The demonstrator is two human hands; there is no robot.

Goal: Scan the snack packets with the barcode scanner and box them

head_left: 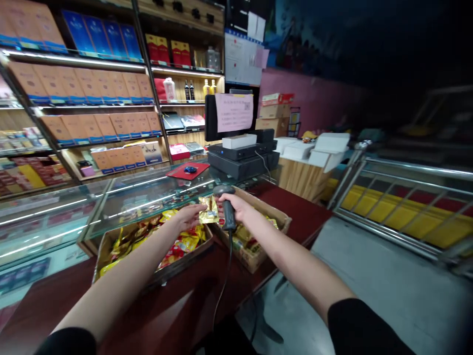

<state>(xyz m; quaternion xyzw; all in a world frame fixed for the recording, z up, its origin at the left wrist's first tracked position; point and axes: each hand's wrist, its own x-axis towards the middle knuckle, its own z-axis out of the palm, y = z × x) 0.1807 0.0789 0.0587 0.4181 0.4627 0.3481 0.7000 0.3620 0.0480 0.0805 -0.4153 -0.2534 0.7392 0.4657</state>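
Note:
My left hand point(189, 217) pinches the edge of a small gold packet point(209, 210), above the right end of the left cardboard box point(188, 257). That box is full of yellow, red and gold packets. Wrapped round the handle of a dark handheld scanner point(228, 209) is my right hand point(236, 206). The scanner is upright just right of the gold packet, its head at the top and its cable hanging down. Below and behind it, the right cardboard box point(283, 220) holds more yellow packets.
Both boxes rest on a dark red table point(192, 301) beside a glass display counter point(125, 197). A monitor point(211, 118) with a paper over it stands behind, near a red mat point(181, 171). Shelves of boxes line the left; a metal railing point(406, 172) is at right.

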